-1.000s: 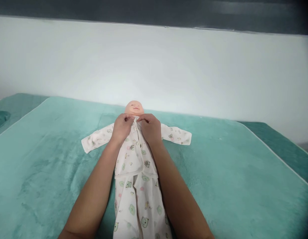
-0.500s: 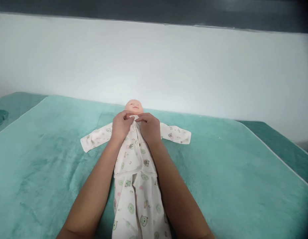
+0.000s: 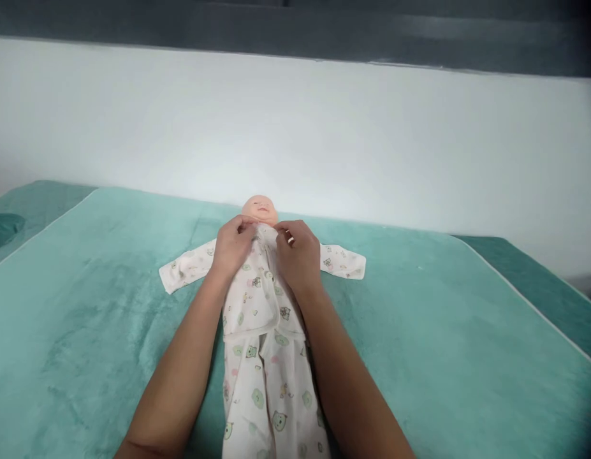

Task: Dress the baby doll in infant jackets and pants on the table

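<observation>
A baby doll [image 3: 261, 208] lies on its back, its head at the far end. It wears a white long-sleeved baby shirt [image 3: 250, 303] printed with small animals and green patches, and matching trousers [image 3: 276, 417]. Just below the doll's chin, my left hand [image 3: 234, 245] pinches the left side of the shirt's collar. Across from it, my right hand [image 3: 299, 255] has thumb and forefinger together on the collar's right side. The two hands are a little apart, with the neckline showing between them. Both sleeves lie spread out sideways. My fingers partly hide the collar edges.
A green plush sheet [image 3: 443, 331] with pale seams spreads under the doll. Behind it rises a white wall [image 3: 324, 140] with a dark band [image 3: 276, 29] along the top. A darker green fold of cloth [image 3: 4, 229] lies at the far left.
My right hand has moved right, away from my left hand, widening the gap at the collar. My left hand stays at the collar. The whole view has shifted slightly.
</observation>
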Tool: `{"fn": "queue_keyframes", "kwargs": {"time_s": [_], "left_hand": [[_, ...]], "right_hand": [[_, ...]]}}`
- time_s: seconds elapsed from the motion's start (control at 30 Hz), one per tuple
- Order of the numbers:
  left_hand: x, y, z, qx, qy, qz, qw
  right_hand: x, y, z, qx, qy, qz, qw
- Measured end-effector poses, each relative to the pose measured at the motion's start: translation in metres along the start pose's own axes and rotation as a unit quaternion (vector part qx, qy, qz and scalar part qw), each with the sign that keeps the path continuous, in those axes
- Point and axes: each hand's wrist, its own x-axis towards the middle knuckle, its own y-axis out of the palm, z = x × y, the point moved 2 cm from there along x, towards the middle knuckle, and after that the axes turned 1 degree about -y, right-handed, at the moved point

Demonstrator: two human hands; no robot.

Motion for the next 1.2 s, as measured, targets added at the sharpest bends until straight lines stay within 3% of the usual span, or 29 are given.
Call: {"fn": "queue_keyframes", "kwargs": {"time_s": [0.2, 0.4, 0.6, 0.8, 1.0, 1.2], "left_hand": [[-0.021, -0.003, -0.012, 0.068, 0.018, -0.008, 0.998], [-0.040, -0.006, -0.011, 0.103, 0.037, -0.007, 0.994], [-0.048, -0.004, -0.006, 0.090, 0.040, -0.006, 0.995], [-0.049, -0.010, -0.001, 0.044, 0.034, 0.041, 0.998], [-0.044, -0.017, 0.002, 0.046, 0.028, 0.095, 0.994], [-0.043, -0.015, 0.000, 0.055, 0.046, 0.093, 0.993]], "right_hand": [[-0.022, -0.004, 0.012, -0.095, -0.003, 0.088, 0.991], [-0.044, -0.001, 0.012, -0.090, 0.013, 0.062, 0.994], [-0.049, -0.003, 0.001, 0.051, 0.068, 0.028, 0.996], [-0.039, -0.005, -0.015, 0.173, 0.155, 0.059, 0.971], [-0.035, -0.004, -0.014, 0.183, 0.144, 0.073, 0.970], [-0.034, -0.004, -0.016, 0.195, 0.129, 0.087, 0.968]]}}
